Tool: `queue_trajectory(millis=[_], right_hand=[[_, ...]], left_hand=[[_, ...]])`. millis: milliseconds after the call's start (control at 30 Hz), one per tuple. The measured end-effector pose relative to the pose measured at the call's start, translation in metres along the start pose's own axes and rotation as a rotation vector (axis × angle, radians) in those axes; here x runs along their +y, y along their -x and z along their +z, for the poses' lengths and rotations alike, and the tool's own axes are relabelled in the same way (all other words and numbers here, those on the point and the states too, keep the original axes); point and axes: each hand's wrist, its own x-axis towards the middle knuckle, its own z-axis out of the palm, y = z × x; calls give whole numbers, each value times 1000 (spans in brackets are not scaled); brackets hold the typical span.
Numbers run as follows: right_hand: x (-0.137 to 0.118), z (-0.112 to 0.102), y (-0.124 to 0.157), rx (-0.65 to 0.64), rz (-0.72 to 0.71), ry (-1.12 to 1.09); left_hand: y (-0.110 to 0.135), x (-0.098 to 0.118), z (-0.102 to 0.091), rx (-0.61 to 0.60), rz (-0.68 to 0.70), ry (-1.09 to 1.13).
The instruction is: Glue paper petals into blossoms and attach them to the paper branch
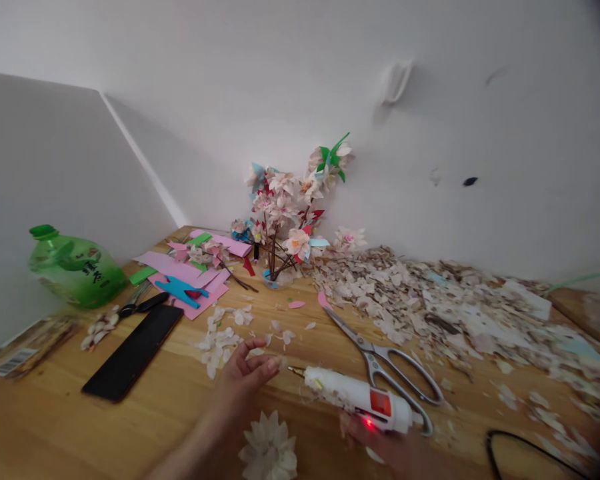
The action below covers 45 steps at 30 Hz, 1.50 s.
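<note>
My left hand [247, 373] hovers over the wooden table [55, 427], fingers pinched together on a small pale petal close to the metal tip of the glue gun. My right hand [390, 447], blurred at the bottom edge, grips the white glue gun [355, 397], whose red light glows near the handle. A white paper flower [270, 450] lies on the table just below my left wrist. Loose white petals [220, 343] are scattered just beyond my left hand.
Silver scissors [385, 363] lie right of the glue gun. A black phone [133, 351], a green bottle [75, 268], pink and green paper sheets [190, 270] and small black scissors [143, 305] sit on the left. A paper-flower bouquet [293, 207] stands by the wall; paper scraps [445, 313] cover the right side.
</note>
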Motion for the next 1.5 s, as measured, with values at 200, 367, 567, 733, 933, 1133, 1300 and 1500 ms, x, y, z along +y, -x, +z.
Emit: queue_trajectory(millis=[200,367,567,733,933,1133,1300,1500], right_hand=[[-11,7,5,111,2,-17],[-8,7,5,159,-5,35],[-5,3,4,140,-11,95],[-11,3,5,143,22,127],[-8,2,5,91,105,124],[-20,5,9,132,22,22],[-22,8,10,159,52,18],[-21,9,9,206,12,-19]], left_hand=[[3,-1,0,-18,-8,32],[6,-2,1,-8,-8,29],[6,-1,1,-15,-19,50],[7,0,4,-16,-11,61],[8,0,5,-14,-27,69],[6,1,5,-20,-29,101],[6,1,5,-35,-24,100],[5,-3,3,-29,-32,91]])
